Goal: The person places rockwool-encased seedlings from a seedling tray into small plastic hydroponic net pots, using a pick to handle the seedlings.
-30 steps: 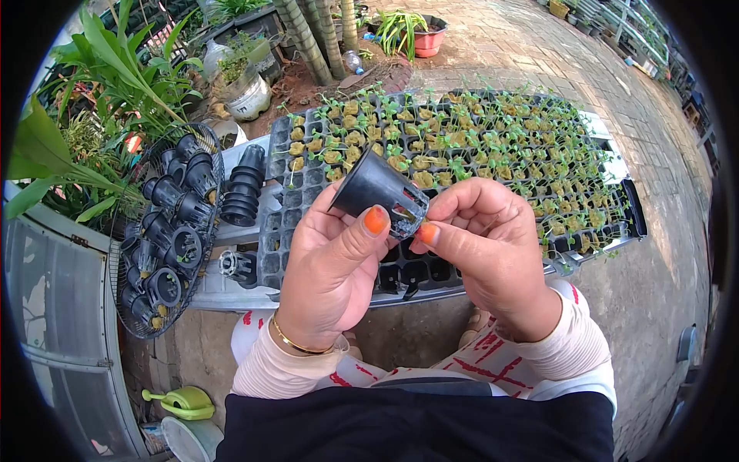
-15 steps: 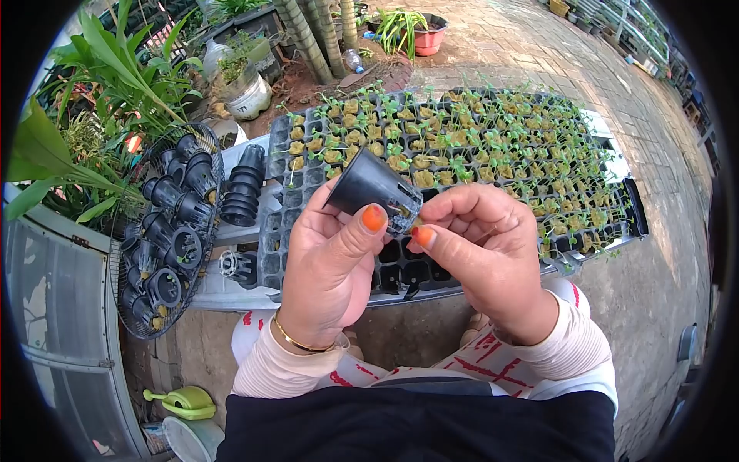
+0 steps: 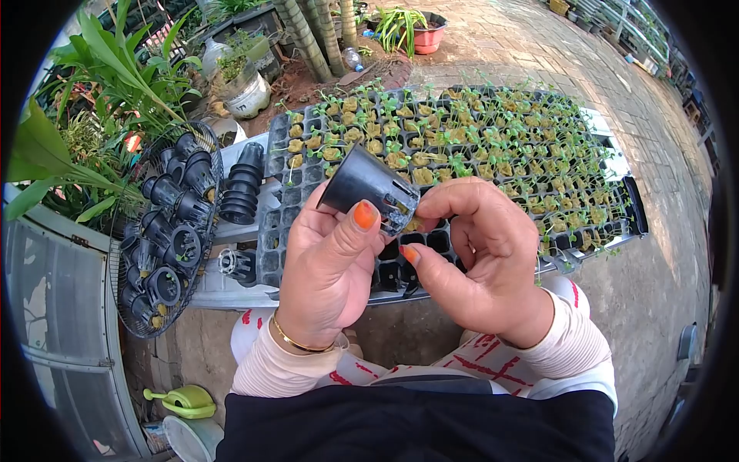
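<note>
Head view: the left hand (image 3: 327, 269) grips a black net pot (image 3: 366, 189), tilted, above the near edge of the seedling tray (image 3: 493, 146). The right hand (image 3: 477, 254) pinches a tan sponge plug (image 3: 413, 225) at the pot's mouth. By my judgement it is early: a few near cells are empty, the wire basket (image 3: 165, 231) holds some pots, and most of the tray is full.
</note>
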The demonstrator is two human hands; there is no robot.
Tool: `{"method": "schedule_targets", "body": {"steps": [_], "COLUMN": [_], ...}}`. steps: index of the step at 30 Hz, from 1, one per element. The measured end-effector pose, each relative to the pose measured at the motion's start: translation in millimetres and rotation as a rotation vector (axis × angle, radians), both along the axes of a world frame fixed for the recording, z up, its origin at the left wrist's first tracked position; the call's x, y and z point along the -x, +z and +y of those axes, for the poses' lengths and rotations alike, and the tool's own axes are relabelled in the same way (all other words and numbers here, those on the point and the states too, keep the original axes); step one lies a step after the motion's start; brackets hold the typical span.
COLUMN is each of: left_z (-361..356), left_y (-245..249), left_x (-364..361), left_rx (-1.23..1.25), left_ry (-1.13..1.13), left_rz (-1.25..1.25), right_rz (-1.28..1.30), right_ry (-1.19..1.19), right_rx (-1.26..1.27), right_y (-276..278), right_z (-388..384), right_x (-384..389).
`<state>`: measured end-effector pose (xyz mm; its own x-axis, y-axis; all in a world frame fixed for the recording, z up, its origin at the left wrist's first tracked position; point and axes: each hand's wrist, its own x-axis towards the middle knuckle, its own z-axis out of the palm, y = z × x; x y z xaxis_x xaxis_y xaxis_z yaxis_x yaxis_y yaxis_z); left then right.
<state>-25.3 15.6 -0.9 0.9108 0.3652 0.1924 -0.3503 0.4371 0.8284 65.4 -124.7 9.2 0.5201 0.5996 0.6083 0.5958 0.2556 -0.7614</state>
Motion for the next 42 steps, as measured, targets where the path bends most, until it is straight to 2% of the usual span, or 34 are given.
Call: {"method": "schedule_targets", "body": {"steps": [1,3,4,6,9,13,15,16,17,19,21,24,29,30,32,34,35,38,41,42], "left_z": [-1.9,-7.2,-7.2,-6.7,-7.9,-5.2,-2.1,2.5,4.8,7.3,8.0,8.2,2.7,0.6,-4.0,-4.0,-4.1,2.1,1.4,0.6], "left_y": [2.7,9.8,8.0,3.1,5.6,11.8,9.2,6.0,5.0,3.0,-0.2,-1.4,-1.3,-1.7,-2.6,1.6,3.0,1.3,-4.9,-6.1], "left_x": [-0.2,0.3,1.1,2.4,2.3,0.9,0.5,-0.2,-0.6,-1.9,-4.5,-5.6,-3.3,-3.3,-4.2,-6.1,-6.8,-2.1,-3.2,-4.0], "left_rx": [-0.001,0.186,0.186,-0.023,-0.084,0.008,-0.257,-0.365,-0.363,-0.618,-0.674,-0.818,-0.953,-0.953,-0.607,-0.593,-0.580,-0.695,-0.786,-0.816], "left_ry": [-0.001,-0.003,-0.002,0.068,0.060,0.057,0.193,0.186,0.190,0.234,0.272,0.308,0.327,0.325,0.181,0.161,0.140,0.184,0.273,0.336], "left_rz": [0.000,0.035,0.035,0.049,0.024,-0.027,-0.075,-0.146,-0.149,-0.171,-0.193,-0.195,-0.144,-0.144,-0.051,-0.075,-0.099,-0.061,-0.030,-0.023], "right_rz": [0.000,0.098,0.098,0.056,0.083,-0.054,0.076,0.156,0.152,0.010,-0.054,-0.394,-0.384,-0.392,-0.399,0.510,0.657,0.863,0.954,0.915], "right_ry": [-0.001,-0.115,-0.114,-0.130,-0.127,-0.015,0.023,0.029,0.032,0.028,0.047,0.015,0.020,0.029,0.041,0.187,0.228,0.175,0.213,0.151], "right_rx": [-0.001,-0.118,-0.118,-0.070,-0.094,0.003,-0.022,0.044,0.045,-0.007,0.038,0.058,0.106,0.094,0.084,-0.101,-0.081,-0.075,-0.079,-0.102], "right_y": [0.1,0.0,0.5,2.2,-0.4,7.4,8.7,16.2,18.7,22.1,24.6,19.9,23.8,21.3,18.8,17.9,26.6,32.3,28.6,25.0], "right_z": [2.4,7.6,6.6,3.8,5.1,-2.2,-6.9,-12.7,-13.5,-14.4,-16.8,-15.3,-14.9,-14.1,-12.1,-8.0,-11.7,-14.4,-17.1,-12.2], "right_x": [2.0,6.4,6.1,5.0,5.5,-7.9,-13.8,-13.7,-14.5,-16.4,-18.3,-22.7,-18.1,-21.1,-18.9,-8.3,-12.3,-21.2,-28.0,-24.7]}}
